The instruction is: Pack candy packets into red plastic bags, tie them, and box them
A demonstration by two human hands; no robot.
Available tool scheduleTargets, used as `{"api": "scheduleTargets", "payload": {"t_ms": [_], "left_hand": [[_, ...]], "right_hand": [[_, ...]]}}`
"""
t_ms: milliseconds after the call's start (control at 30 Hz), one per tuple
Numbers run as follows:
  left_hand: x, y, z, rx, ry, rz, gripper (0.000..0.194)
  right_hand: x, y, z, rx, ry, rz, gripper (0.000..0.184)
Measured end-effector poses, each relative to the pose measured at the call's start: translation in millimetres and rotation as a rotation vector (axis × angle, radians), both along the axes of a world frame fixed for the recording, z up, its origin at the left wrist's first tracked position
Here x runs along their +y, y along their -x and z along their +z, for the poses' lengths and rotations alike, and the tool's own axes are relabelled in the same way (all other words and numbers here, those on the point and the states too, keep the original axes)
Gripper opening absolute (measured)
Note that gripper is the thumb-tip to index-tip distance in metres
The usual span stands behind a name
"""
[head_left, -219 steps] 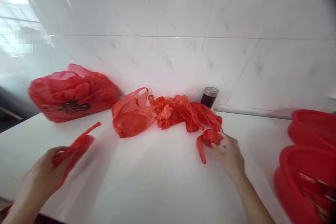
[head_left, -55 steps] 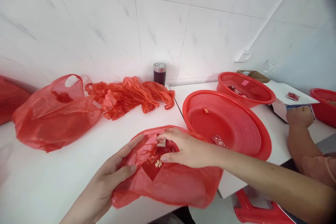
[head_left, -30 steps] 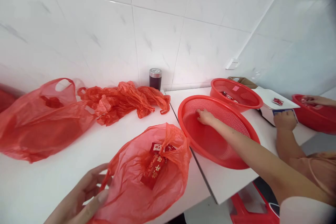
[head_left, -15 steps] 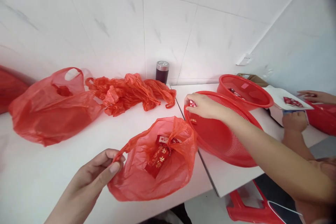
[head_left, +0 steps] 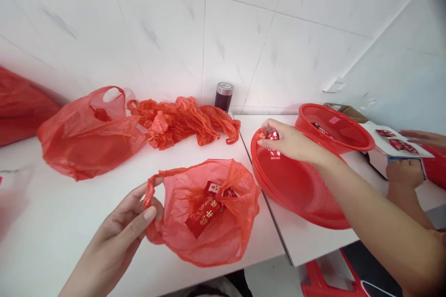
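The left hand (head_left: pixel 114 236) pinches the handle of the open red bag (head_left: pixel 209 213) lying near on the white bench (head_left: pixel 69 204), while the right hand (head_left: pixel 292 141) grips small red packets (head_left: pixel 272 135) over the red basket (head_left: pixel 299 185).

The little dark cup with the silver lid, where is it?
The dark cup stands at the back of the white table, right against the tiled wall, just behind the right end of the crumpled bag pile and left of the red baskets.
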State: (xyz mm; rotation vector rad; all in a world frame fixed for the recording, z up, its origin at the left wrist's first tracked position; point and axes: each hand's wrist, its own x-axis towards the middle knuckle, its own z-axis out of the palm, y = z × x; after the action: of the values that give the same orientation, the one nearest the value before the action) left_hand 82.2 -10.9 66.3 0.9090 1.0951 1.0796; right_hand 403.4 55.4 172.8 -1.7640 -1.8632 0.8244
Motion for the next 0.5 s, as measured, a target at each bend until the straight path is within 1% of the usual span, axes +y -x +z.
{"api": "scheduleTargets", "payload": {"t_ms": [67,133,200,267,300,333,367,400,433,500], "left_hand": [[-0.5,-10.2,6.5,-0.035,0.009,0.002,0.055],[-1.2,-16.7,12.5,-0.066,0.017,-0.003,0.064],[-1.8,-16.6,16.6,-0.08,0.017,-0.007,0.069],[-2.2,-9.7,18.8,-0.094,-0.005,0.016,0.073],[-2.3,-4.4,19.7,-0.104,-0.014,0.042,0.074],[-2.4,1.5,20.7,-0.116,-0.017,0.07,0.074],[-2.2,7.8,22.1,-0.126,-0.011,0.096,0.072],[-1.6,14.5,23.8,-0.131,0.002,0.115,0.07],[-0.3,21.5,25.7,-0.133,0.01,0.126,0.064],[5.3,38.1,28.6,-0.127,-0.023,0.131,0.044]], "right_hand": [[-6.5,27.9,-3.2,0.107,-0.023,0.141,0.02],[-20.5,56.9,-13.3,0.173,0.002,0.347,0.021],[-32.9,76.6,-33.1,0.045,-0.039,0.481,0.025],[-37.5,80.8,-56.2,-0.122,-0.079,0.511,0.034],[-36.6,77.3,-65.3,-0.17,-0.087,0.497,0.034],[-34.0,71.5,-70.7,-0.193,-0.085,0.485,0.033],[-30.4,64.3,-71.3,-0.207,-0.083,0.487,0.035],[-26.6,57.2,-66.9,-0.236,-0.076,0.516,0.039],[-23.0,51.1,-57.5,-0.288,-0.067,0.565,0.041],[-18.8,43.2,-28.3,-0.413,-0.092,0.641,0.032]]}}
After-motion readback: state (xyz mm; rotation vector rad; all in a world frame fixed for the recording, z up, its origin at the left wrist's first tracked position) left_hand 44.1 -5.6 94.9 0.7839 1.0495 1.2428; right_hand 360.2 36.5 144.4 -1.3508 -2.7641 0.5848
